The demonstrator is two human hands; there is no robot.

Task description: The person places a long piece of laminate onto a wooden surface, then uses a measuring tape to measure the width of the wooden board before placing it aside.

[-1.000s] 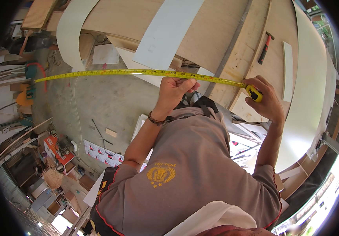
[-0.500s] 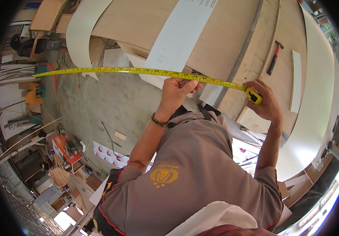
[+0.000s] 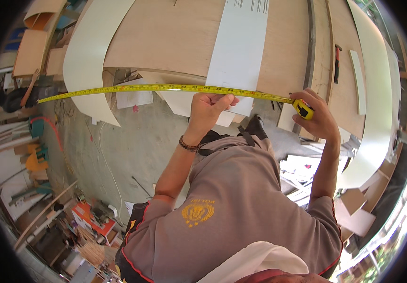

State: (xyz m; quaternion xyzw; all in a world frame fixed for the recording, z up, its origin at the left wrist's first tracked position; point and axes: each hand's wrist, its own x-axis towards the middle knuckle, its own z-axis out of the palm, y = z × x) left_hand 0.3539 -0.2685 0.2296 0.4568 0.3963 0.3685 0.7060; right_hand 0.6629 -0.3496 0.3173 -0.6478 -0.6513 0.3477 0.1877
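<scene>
A yellow tape measure is stretched out in front of me, its blade (image 3: 161, 87) running far off to the left in a slight arch. My left hand (image 3: 204, 113) is closed on the blade from below, with the thumb along its near edge. In my right hand (image 3: 320, 117) is the yellow and black case (image 3: 303, 109), gripped with the blade leaving it toward the left. Beyond the blade lies a long white strip (image 3: 236, 52) on a wooden worktop (image 3: 165, 42); the blade crosses over its near end.
A hammer (image 3: 337, 63) with a red and black handle lies on the boards at right, beside a narrow white piece (image 3: 358, 82). Large curved white sheets (image 3: 83, 56) flank the worktop. At left a person (image 3: 17, 96) is low down. An orange machine (image 3: 92, 219) stands lower left.
My view has turned, so the white strip and hammer sit further right. The extended tape stays in both hands, its left end now near the person at the left.
</scene>
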